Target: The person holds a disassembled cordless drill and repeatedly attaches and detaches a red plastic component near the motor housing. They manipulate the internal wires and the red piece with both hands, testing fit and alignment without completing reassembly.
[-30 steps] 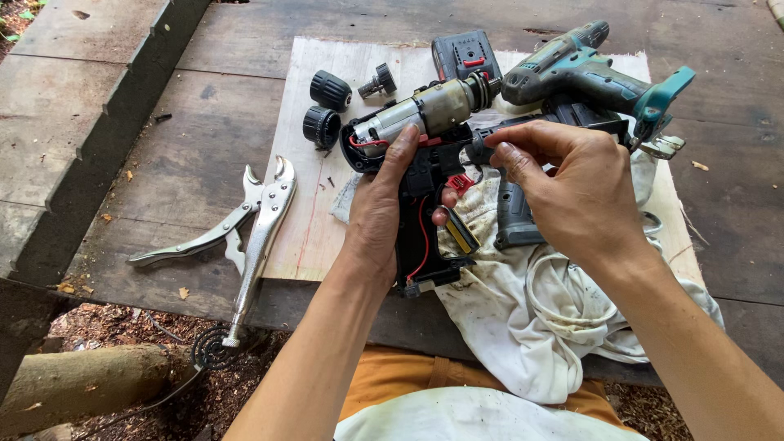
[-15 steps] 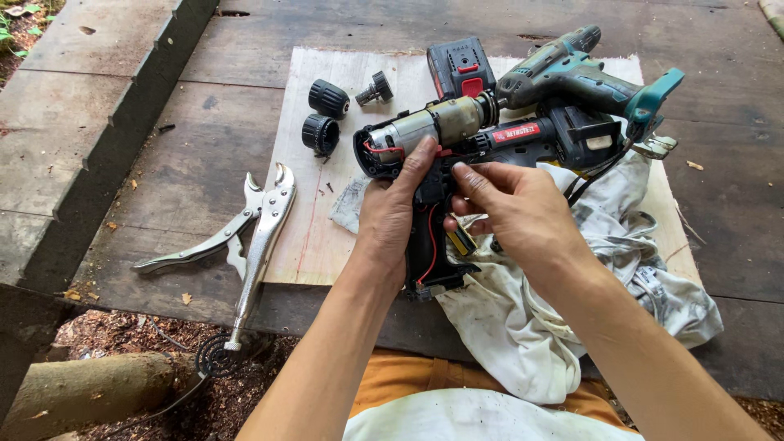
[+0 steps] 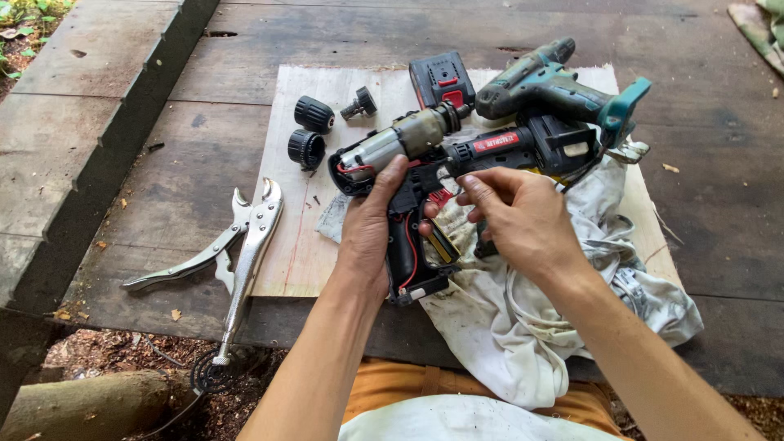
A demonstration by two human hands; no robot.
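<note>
My left hand [image 3: 371, 224] grips an opened black drill half-shell [image 3: 406, 245] by its handle; red wires run inside it. A grey motor with gearbox [image 3: 400, 140] lies in the top of the shell, under my left fingertips. My right hand [image 3: 518, 216] pinches something small between thumb and fingers next to the motor's front end; I cannot make out what it is. The other black housing half with a red label [image 3: 510, 147] lies just behind my right hand.
A teal cordless drill [image 3: 555, 86], a black-and-red battery [image 3: 441, 77], two black chuck parts [image 3: 310, 131] and a small metal piece [image 3: 359, 104] lie on a plywood sheet [image 3: 302, 245]. Locking pliers [image 3: 237, 253] sit left on the plank bench. A dirty white cloth [image 3: 523, 318] lies right.
My right hand has let go of the black housing half and drawn back toward the motor, fingers now pinched. The left hand keeps its hold on the shell.
</note>
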